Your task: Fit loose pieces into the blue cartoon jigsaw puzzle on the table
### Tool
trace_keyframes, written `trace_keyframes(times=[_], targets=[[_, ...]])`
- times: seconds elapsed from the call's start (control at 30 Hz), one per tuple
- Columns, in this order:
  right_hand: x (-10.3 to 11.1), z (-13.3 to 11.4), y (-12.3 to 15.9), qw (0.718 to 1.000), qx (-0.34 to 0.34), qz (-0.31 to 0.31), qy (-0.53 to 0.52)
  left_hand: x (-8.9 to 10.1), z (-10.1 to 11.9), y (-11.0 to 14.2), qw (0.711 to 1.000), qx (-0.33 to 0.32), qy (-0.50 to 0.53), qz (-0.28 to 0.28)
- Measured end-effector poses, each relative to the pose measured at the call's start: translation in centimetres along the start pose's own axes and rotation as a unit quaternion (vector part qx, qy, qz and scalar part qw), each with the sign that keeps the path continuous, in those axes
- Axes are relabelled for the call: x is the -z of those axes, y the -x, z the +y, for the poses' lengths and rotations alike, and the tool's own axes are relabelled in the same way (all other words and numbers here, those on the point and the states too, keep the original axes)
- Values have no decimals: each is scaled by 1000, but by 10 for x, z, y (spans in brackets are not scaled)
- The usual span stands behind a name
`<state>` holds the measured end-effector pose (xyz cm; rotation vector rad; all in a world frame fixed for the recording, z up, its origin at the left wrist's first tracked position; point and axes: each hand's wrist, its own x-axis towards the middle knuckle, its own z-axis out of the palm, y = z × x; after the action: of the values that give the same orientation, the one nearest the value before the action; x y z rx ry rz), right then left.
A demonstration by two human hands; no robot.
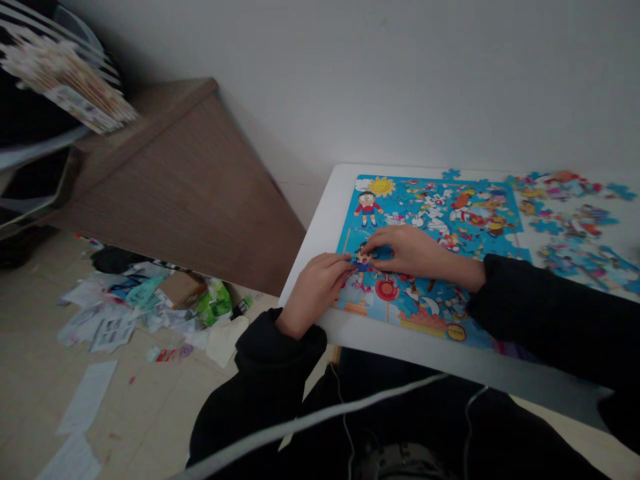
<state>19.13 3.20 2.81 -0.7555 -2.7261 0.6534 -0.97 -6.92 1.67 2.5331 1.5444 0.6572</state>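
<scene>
A colourful cartoon jigsaw puzzle lies partly assembled on a white table. My left hand rests at the puzzle's left edge, fingers curled and pinching a small puzzle piece that shows a cartoon figure. My right hand lies over the puzzle with fingertips pressed on the same piece from the right. Both sleeves are black.
Loose puzzle pieces are scattered on the table's right part. A brown wooden cabinet stands left of the table against the white wall. Papers and rubbish litter the floor at left. A white cable crosses my lap.
</scene>
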Motion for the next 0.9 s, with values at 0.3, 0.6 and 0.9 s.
trace_keyframes(times=[0.3,0.6,0.9], targets=[[-1,-4,2,1000,5,-4,22,-6,-7,3,995,77,21,52],[-3,-9,4,997,21,-11,67,-10,-3,2,991,101,0,91],[1,-17,5,994,14,-30,107,-12,-4,4,994,68,-43,77]])
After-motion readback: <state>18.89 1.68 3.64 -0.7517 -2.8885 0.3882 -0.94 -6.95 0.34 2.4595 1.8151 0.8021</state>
